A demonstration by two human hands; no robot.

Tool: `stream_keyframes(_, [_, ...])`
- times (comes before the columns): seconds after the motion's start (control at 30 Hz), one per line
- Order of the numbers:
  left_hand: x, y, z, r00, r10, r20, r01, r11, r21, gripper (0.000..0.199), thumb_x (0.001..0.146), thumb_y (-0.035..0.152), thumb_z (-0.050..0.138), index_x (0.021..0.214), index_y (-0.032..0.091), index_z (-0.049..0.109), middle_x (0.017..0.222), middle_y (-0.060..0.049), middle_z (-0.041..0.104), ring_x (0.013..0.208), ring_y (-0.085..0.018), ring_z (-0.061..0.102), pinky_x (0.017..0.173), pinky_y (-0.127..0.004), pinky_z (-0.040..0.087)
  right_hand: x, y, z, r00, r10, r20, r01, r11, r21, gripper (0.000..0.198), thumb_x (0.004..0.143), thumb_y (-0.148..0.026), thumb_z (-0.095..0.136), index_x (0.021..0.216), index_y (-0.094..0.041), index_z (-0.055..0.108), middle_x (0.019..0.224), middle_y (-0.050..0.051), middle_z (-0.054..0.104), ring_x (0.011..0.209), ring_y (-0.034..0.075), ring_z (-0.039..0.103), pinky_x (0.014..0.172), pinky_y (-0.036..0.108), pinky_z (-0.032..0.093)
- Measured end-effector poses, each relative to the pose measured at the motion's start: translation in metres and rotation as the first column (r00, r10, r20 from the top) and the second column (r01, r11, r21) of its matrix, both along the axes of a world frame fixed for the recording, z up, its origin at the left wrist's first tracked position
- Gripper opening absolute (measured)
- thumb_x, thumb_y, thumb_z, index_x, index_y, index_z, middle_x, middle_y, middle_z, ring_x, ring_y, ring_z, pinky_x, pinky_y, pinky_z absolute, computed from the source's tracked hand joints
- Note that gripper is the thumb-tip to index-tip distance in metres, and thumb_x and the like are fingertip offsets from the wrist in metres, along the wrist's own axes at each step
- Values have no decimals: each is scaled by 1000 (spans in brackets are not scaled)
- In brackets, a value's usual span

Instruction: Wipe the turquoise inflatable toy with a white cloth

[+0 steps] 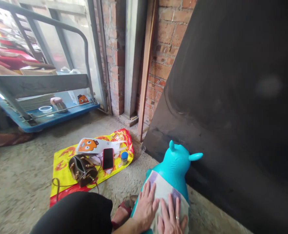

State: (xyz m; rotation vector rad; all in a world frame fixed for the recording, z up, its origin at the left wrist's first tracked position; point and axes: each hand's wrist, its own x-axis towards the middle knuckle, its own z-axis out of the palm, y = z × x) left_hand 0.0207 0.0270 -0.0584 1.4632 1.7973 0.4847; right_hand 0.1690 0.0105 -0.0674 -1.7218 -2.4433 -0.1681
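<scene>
A turquoise inflatable animal toy (178, 162) with two ears stands on the floor close in front of me. Over its back lies a whitish cloth (163, 186) with purple patches. My left hand (146, 206) rests flat on the cloth, fingers stretched out. Beside it, my right hand (171, 216), with a ring on one finger, presses on the cloth with its fingers spread. Neither hand grips anything. The toy's lower part is hidden by the cloth, my hands and the frame edge.
A yellow and red sheet (63, 175) on the concrete bears a brown handbag (82, 170), a phone (108, 159), a blue-lidded jar (124, 158) and a printed bag (92, 146). A blue hand truck (61, 115) stands at left. A large dark panel (219, 97) leans at right.
</scene>
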Motion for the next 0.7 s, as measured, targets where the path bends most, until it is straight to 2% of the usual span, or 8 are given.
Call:
stream_keyframes(0.1, [-4, 34, -5, 999, 40, 21, -40, 999, -21, 66, 91, 55, 23, 148, 23, 14, 158, -6, 1, 145, -23, 1, 118, -47, 15, -15, 31, 9, 1000, 13, -12, -13, 999, -49, 50, 87, -34, 33, 136, -34, 43, 151, 3, 26, 139, 42, 14, 92, 82, 20])
stream_keyframes(0.23, [-7, 73, -13, 998, 52, 33, -52, 999, -7, 67, 91, 54, 20, 148, 20, 14, 158, -7, 6, 145, -23, 4, 118, -44, 15, -21, 62, 11, 1000, 16, 20, -15, 999, -50, 54, 88, -29, 31, 141, -35, 34, 152, -1, 21, 141, 37, 3, 98, 80, 12])
stream_keyframes(0.37, [-7, 81, -11, 998, 57, 41, -57, 998, 8, 66, 91, 52, 21, 147, 18, 17, 158, -7, 11, 145, -22, 6, 119, -41, 12, -23, 72, 18, 999, 19, 44, -16, 999, -48, 53, 89, -28, 30, 142, -35, 32, 153, -2, 19, 142, 36, 1, 99, 78, 12])
stream_keyframes(0.43, [-7, 70, -7, 997, 64, 43, -64, 998, 6, 66, 91, 50, 21, 147, 17, 18, 158, -7, 12, 145, -21, 7, 119, -40, 12, -25, 65, 23, 999, 24, 49, -21, 998, -59, 52, 90, -28, 29, 141, -33, 33, 153, -1, 19, 142, 36, 2, 99, 78, 12])
stream_keyframes(0.5, [-7, 47, -5, 996, 72, 42, -72, 997, -2, 66, 90, 50, 21, 147, 16, 19, 158, -7, 14, 145, -21, 7, 119, -37, 12, -25, 47, 24, 998, 26, 54, -22, 997, -79, 50, 91, -30, 29, 140, -30, 37, 152, 1, 21, 141, 37, 5, 99, 78, 13])
stream_keyframes(0.6, [-9, -2, -9, 995, 90, 38, -89, 996, -21, 67, 89, 52, 21, 146, 18, 22, 157, -3, 16, 145, -18, 8, 119, -30, 12, -22, 5, 13, 997, 49, 68, -42, 995, -88, 49, 89, -34, 34, 138, -31, 42, 150, 2, 26, 140, 39, 12, 97, 80, 12])
stream_keyframes(0.7, [-7, -45, -19, 991, 129, 21, -128, 990, -58, 66, 88, 49, 21, 146, 19, 24, 157, 0, 15, 145, -16, 9, 119, -27, 12, -13, -36, -2, 989, 119, 89, -112, 990, -84, 48, 86, -39, 42, 134, -34, 46, 145, 6, 35, 135, 42, 27, 95, 82, 12])
